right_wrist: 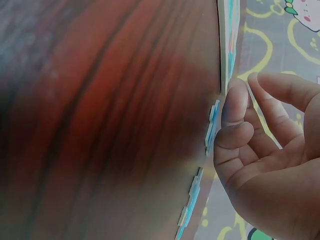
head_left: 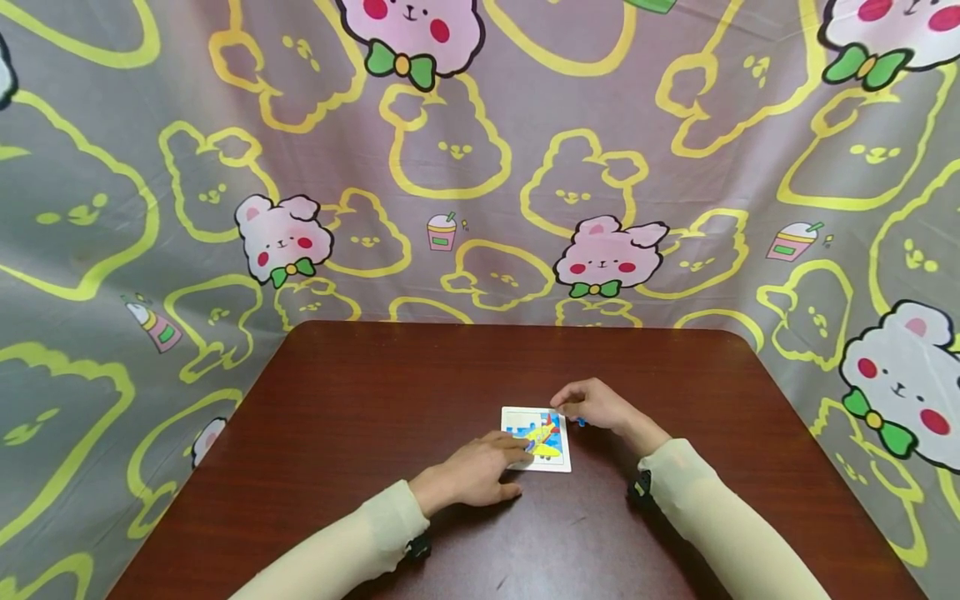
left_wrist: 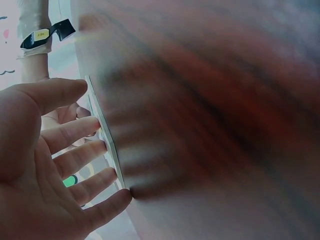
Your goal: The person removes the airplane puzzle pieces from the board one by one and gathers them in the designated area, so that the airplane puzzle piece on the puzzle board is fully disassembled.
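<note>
Left grip (head_left: 474, 471) spread over the puzzle board (head_left: 523, 420) on the table (head_left: 375, 375); right grip (head_left: 600, 406) curled by its far corner, any pinch cannot be told. Advised: steady board, align loose pieces (right_wrist: 212, 127) before pressing

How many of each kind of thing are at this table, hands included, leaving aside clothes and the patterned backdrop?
Hands: 2, left hand and right hand
Black wrist devices: 2, one at the left cuff, one at the right
Puzzle board: 1
Loose puzzle pieces: at least 2
Total: at least 7
</note>
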